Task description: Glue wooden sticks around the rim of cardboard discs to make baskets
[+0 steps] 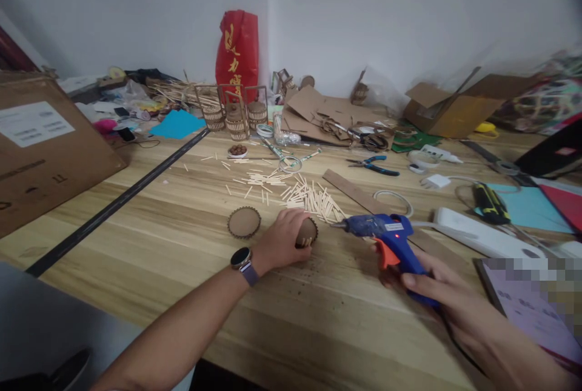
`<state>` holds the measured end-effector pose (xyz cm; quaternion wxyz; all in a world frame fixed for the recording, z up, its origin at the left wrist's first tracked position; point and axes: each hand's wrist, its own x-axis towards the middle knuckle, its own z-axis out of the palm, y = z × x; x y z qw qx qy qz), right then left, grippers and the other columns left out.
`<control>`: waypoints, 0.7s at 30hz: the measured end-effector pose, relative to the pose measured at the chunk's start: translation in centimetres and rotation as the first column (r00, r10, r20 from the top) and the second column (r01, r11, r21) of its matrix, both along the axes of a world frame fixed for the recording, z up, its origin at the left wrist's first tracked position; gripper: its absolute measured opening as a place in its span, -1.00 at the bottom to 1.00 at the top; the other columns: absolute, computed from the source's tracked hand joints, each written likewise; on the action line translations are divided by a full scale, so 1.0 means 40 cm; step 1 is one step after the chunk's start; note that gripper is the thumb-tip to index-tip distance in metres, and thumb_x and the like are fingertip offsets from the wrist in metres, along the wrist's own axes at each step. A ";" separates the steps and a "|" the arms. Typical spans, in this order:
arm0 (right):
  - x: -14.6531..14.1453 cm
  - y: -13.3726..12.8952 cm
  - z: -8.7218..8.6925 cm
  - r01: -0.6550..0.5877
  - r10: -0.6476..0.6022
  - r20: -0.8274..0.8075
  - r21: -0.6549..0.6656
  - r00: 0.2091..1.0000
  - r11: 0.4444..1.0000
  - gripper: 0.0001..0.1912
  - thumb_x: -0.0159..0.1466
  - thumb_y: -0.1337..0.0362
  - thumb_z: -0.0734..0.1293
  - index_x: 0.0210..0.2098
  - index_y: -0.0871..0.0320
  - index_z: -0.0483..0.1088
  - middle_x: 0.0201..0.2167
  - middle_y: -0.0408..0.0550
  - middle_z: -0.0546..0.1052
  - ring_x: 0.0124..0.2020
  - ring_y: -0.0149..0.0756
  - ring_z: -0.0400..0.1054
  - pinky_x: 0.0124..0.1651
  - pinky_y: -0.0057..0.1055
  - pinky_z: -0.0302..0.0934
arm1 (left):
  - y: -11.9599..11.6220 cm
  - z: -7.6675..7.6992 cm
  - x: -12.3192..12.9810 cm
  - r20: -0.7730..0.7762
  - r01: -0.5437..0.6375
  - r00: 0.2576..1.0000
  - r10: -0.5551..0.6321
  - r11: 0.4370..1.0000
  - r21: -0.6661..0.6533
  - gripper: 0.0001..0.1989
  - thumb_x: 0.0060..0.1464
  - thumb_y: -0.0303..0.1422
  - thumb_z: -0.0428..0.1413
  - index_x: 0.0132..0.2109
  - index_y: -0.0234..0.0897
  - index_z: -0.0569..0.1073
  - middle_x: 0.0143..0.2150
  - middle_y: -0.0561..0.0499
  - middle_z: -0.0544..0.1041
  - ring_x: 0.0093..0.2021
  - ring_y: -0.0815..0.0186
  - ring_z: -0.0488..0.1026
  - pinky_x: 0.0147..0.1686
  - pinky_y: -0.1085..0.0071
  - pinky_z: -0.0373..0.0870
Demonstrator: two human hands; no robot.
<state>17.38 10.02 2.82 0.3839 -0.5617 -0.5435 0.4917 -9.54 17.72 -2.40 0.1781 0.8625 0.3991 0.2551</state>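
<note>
My right hand (pixel 430 279) is wrapped round the handle of a blue glue gun (pixel 379 225) with an orange trigger. Its nozzle points left, and a small red light glows on its side. With my left hand (pixel 284 239) I grip a round brown cardboard disc (pixel 307 232) on the table, its edge dark and notched; a few short sticks stand at its near side. My fingers cover its left part. Just to the left lies a similar cardboard disc (pixel 244 222) with a scalloped rim. Beyond my hands spreads a heap of short wooden sticks (pixel 313 197).
Little lantern-like stick baskets (pixel 237 122) stand at the back before a red bag (pixel 237 54). Blue-handled pliers (pixel 375 165), scissors (pixel 277 151) and a cardboard strip (pixel 354 191) lie beyond the sticks. A white power strip (pixel 482 233) is at right, a large carton (pixel 50 142) at left.
</note>
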 end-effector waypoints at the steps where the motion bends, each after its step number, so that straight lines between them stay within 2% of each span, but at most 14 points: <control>1: -0.015 0.005 -0.006 -0.041 0.036 -0.135 -0.039 0.990 0.998 -0.59 -0.03 0.00 0.45 -0.25 0.09 0.50 -0.49 -0.09 0.52 -0.41 -0.18 0.37 -0.34 -0.32 0.25 | 0.000 0.000 0.000 0.001 0.000 1.000 0.000 1.000 0.001 -0.35 -0.09 -0.43 0.21 0.18 -0.29 0.21 0.21 -0.20 0.30 0.25 0.05 0.17 0.27 0.04 0.13; 4: -0.059 0.030 -0.019 -0.108 0.030 -0.507 -0.125 0.861 0.986 -0.64 -0.09 0.07 0.51 -0.33 0.07 0.46 -0.55 -0.19 0.38 -0.52 -0.35 0.23 -0.43 -0.40 0.19 | -0.001 0.001 0.000 -0.004 -0.003 1.000 0.003 1.000 0.002 -0.36 -0.08 -0.43 0.20 0.17 -0.30 0.22 0.21 -0.21 0.30 0.25 0.05 0.17 0.27 0.05 0.12; 6: -0.080 0.049 -0.022 -0.086 -0.022 -0.634 -0.138 0.773 0.987 -0.66 -0.04 0.06 0.50 -0.32 0.04 0.44 -0.58 -0.26 0.26 -0.58 -0.42 0.13 -0.46 -0.43 0.19 | -0.002 0.002 0.001 -0.015 -0.009 1.000 0.009 1.000 -0.005 -0.36 -0.08 -0.42 0.21 0.17 -0.34 0.22 0.21 -0.23 0.30 0.25 0.05 0.16 0.28 0.06 0.11; 8: -0.088 0.065 -0.022 -0.043 -0.060 -0.688 -0.132 0.723 0.990 -0.68 0.05 -0.01 0.45 -0.30 0.02 0.43 -0.62 -0.30 0.15 -0.62 -0.44 0.06 -0.47 -0.44 0.21 | -0.002 0.003 0.001 -0.025 -0.016 1.000 0.016 1.000 -0.013 -0.37 -0.07 -0.41 0.20 0.17 -0.34 0.22 0.22 -0.24 0.29 0.26 0.05 0.15 0.28 0.07 0.11; 10: -0.085 0.072 -0.022 0.039 -0.114 -0.662 -0.127 0.741 0.991 -0.67 0.07 -0.05 0.43 -0.31 0.03 0.45 -0.64 -0.30 0.15 -0.61 -0.43 0.10 -0.47 -0.44 0.23 | -0.003 0.003 0.001 -0.028 -0.018 0.999 0.018 1.000 -0.015 -0.36 -0.07 -0.40 0.21 0.18 -0.33 0.21 0.23 -0.23 0.28 0.27 0.06 0.14 0.28 0.07 0.12; 11: -0.081 0.072 -0.022 0.097 -0.152 -0.620 -0.122 0.770 0.988 -0.66 0.04 -0.04 0.46 -0.32 0.04 0.46 -0.63 -0.27 0.23 -0.59 -0.42 0.16 -0.46 -0.44 0.25 | -0.003 0.003 0.000 -0.029 -0.018 0.999 0.018 1.000 -0.015 -0.36 -0.07 -0.40 0.21 0.18 -0.33 0.21 0.23 -0.23 0.28 0.27 0.06 0.14 0.28 0.07 0.12; 14: -0.066 0.063 -0.023 0.212 -0.217 -0.486 -0.066 0.847 0.975 -0.63 -0.11 0.09 0.57 -0.34 0.07 0.50 -0.37 -0.11 0.50 -0.47 -0.38 0.30 -0.49 -0.47 0.25 | -0.002 0.003 0.000 -0.034 -0.018 0.999 0.018 1.000 -0.016 -0.35 -0.07 -0.39 0.21 0.18 -0.36 0.22 0.23 -0.23 0.28 0.27 0.07 0.14 0.28 0.09 0.12; 16: -0.060 0.055 -0.028 0.183 -0.178 -0.461 -0.034 0.869 0.983 -0.64 -0.14 0.14 0.58 -0.37 0.08 0.50 -0.26 -0.06 0.53 -0.44 -0.36 0.32 -0.55 -0.51 0.19 | -0.002 0.004 0.001 -0.037 -0.023 0.999 0.022 1.000 -0.019 -0.35 -0.07 -0.39 0.22 0.18 -0.37 0.22 0.24 -0.24 0.28 0.27 0.06 0.14 0.29 0.10 0.12; 19: -0.052 0.054 -0.043 0.076 -0.086 -0.405 -0.040 0.910 0.996 -0.67 -0.08 0.09 0.56 -0.40 0.11 0.48 -0.41 -0.08 0.52 -0.54 -0.42 0.27 -0.59 -0.51 0.12 | -0.002 0.005 0.002 -0.039 -0.022 0.999 0.021 0.999 -0.026 -0.35 -0.08 -0.40 0.22 0.18 -0.38 0.23 0.24 -0.24 0.28 0.27 0.05 0.13 0.29 0.09 0.11; 21: -0.045 0.059 -0.057 0.028 -0.040 -0.254 -0.051 0.966 0.998 -0.61 -0.05 -0.02 0.52 -0.40 0.15 0.49 -0.50 -0.08 0.51 -0.58 -0.41 0.26 -0.55 -0.46 0.16 | -0.002 0.006 0.002 -0.036 -0.018 0.999 0.017 0.999 -0.027 -0.35 -0.08 -0.40 0.21 0.18 -0.37 0.23 0.23 -0.23 0.28 0.27 0.05 0.13 0.28 0.09 0.12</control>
